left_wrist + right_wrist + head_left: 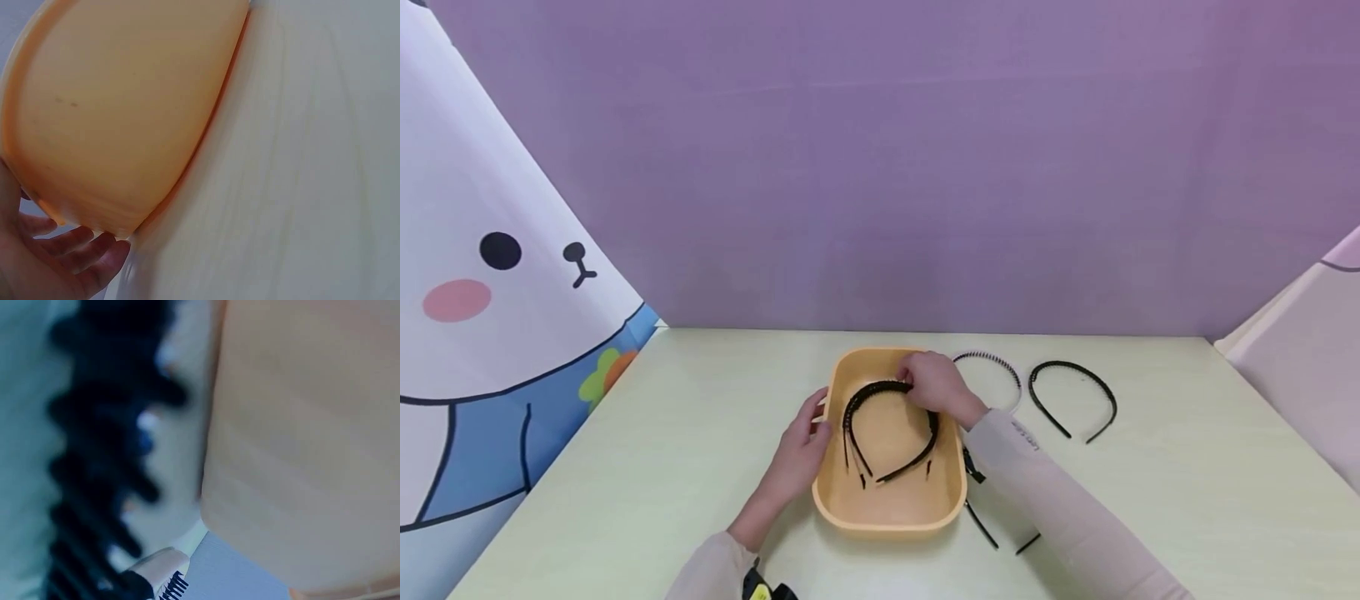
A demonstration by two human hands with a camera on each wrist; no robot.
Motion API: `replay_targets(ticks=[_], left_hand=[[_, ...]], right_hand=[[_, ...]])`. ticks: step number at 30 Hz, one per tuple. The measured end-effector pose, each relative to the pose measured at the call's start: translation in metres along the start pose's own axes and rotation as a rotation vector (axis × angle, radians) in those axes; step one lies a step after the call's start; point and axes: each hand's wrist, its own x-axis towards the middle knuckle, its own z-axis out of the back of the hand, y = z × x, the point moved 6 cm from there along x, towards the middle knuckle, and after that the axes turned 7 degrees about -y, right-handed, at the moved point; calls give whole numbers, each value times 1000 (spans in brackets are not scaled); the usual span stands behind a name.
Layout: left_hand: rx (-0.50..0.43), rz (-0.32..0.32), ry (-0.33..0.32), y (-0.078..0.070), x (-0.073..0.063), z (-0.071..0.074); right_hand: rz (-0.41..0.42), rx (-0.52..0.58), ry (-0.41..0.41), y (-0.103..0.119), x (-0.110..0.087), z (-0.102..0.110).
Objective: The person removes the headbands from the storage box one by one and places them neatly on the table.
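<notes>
An orange plastic basket (891, 527) stands on the table, with black headbands (880, 387) nested inside it. My right hand (936, 383) reaches over its far right part and pinches the top of a black headband there; the fingertips are partly hidden. My left hand (801, 450) rests against the basket's left side, thumb by the rim. In the left wrist view the fingers of the left hand (75, 256) touch the basket's outer wall (125, 112). A blurred black toothed piece (103, 444) fills the left of the right wrist view, beside the basket's wall (300, 456).
Right of the basket lie a spiral-wrapped headband (992, 357) and a plain black headband (1075, 367). Another black headband (981, 525) shows partly under my right sleeve (1060, 500). A black and yellow object (763, 587) sits by the left sleeve. A purple backdrop (887, 167) rises behind the table.
</notes>
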Motion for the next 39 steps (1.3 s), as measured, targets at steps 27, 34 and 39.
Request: replay_targets(ticks=[27,34,39], left_hand=[[-4,-15,2,3,2,3],[10,5,-16,11,3,8],[-2,-15,1,9,2,6]], right_hand=[[14,150,-32,-1,4,2],[25,291,-8,4,8,2],[-7,328,24,2,8,4]])
